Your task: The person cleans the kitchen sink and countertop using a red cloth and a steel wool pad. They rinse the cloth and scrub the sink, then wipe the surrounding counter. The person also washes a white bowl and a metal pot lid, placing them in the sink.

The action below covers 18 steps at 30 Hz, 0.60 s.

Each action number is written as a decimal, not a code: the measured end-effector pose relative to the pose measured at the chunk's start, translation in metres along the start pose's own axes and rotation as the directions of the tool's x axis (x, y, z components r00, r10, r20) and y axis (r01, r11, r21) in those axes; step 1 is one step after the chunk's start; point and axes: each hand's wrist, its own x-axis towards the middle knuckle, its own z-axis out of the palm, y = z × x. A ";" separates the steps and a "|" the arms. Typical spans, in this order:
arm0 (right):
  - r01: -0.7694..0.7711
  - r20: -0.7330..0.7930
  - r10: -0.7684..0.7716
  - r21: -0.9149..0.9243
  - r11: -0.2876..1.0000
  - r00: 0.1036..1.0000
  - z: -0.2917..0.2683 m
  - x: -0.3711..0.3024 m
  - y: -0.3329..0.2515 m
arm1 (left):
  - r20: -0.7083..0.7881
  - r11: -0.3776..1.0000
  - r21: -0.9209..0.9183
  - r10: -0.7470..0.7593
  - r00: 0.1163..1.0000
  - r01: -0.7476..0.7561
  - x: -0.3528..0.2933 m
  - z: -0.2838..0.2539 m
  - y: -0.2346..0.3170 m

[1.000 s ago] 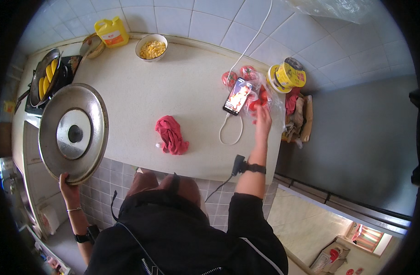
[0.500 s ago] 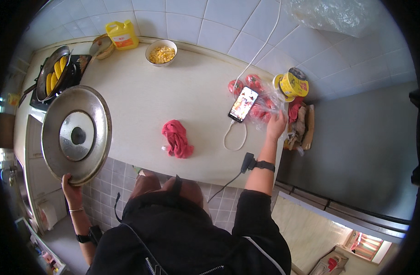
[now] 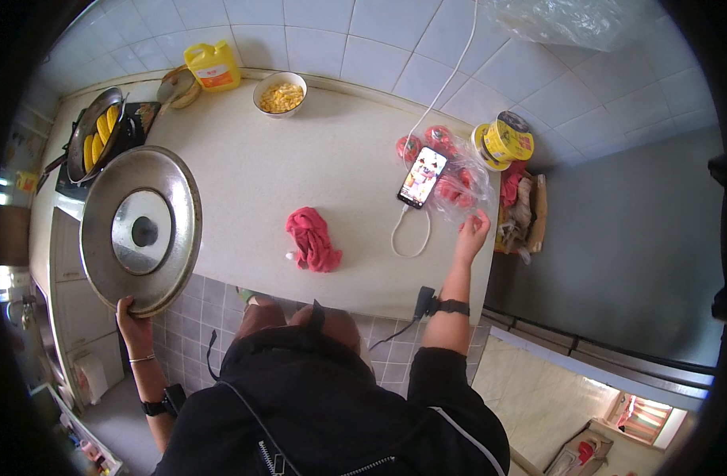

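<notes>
My left hand (image 3: pixel 135 327) grips the rim of a round metal pan lid (image 3: pixel 183 208), which is held tilted at the left with its dark knob facing up. On the right, my right hand (image 3: pixel 473 232) is just in front of a clear plastic bag (image 3: pixel 481 184) with red tomatoes (image 3: pixel 452 190) in it. Its fingers are loosely curled and look apart, with nothing visible in them. A lit phone (image 3: pixel 422 178) on a white cable leans against the tomatoes. A crumpled red cloth (image 3: pixel 312 239) lies mid-counter.
At the far left a pan (image 3: pixel 79 143) holding yellow corn cobs sits on a stove. A yellow jug (image 3: pixel 212 67) and a bowl of corn kernels (image 3: pixel 281 95) stand along the tiled wall. Yellow tubs (image 3: pixel 508 143) and a cardboard box (image 3: pixel 538 213) are at the right.
My right hand has drawn back slightly from the plastic bag toward me and appears to have let go of it. The pan lid has shifted a little to the right.
</notes>
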 end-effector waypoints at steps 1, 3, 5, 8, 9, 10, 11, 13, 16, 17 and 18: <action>-0.027 0.003 0.027 0.028 0.999 1.000 0.003 -0.010 -0.003 | -0.063 1.000 0.009 -0.002 0.998 0.003 -0.001 0.003 0.000; -0.002 0.046 0.001 0.020 1.000 0.999 0.010 -0.031 -0.009 | -0.079 1.000 -0.011 -0.001 0.997 0.000 -0.003 0.007 0.000; -0.007 0.098 0.002 0.044 0.999 0.995 0.022 -0.052 -0.011 | -0.090 1.000 0.003 -0.019 0.996 0.020 -0.005 0.010 0.000; -0.017 0.212 -0.005 0.103 0.995 0.977 0.045 -0.084 -0.015 | -0.089 0.999 0.029 -0.018 0.996 0.020 -0.006 0.008 0.000; -0.025 0.259 -0.004 0.108 0.994 0.966 0.053 -0.096 -0.016 | -0.016 1.000 0.028 -0.013 1.000 0.013 -0.006 0.006 0.000; -0.074 0.349 0.039 0.087 0.993 0.936 0.061 -0.110 -0.017 | -0.076 0.999 0.041 -0.023 0.997 0.027 -0.005 0.004 0.000; -0.132 0.443 0.081 0.085 0.988 0.893 0.070 -0.123 -0.019 | -0.066 0.999 0.040 -0.031 0.997 0.034 -0.003 0.000 0.000; 0.005 0.569 0.017 -0.037 0.999 0.822 0.086 -0.150 -0.024 | -0.062 0.998 0.046 -0.043 0.997 0.046 0.000 -0.008 0.000; 0.206 0.707 -0.088 -0.084 0.975 0.702 0.115 -0.178 -0.036 | -0.069 0.995 0.087 -0.040 0.997 0.046 0.007 -0.016 -0.006; 0.287 0.754 -0.103 -0.117 0.951 0.649 0.124 -0.187 -0.041 | -0.066 0.993 0.114 -0.033 0.997 0.041 0.010 -0.016 -0.010; 0.404 0.769 -0.240 -0.026 0.914 0.593 0.134 -0.195 -0.047 | -0.063 0.989 0.141 -0.028 0.998 0.036 0.012 -0.015 -0.014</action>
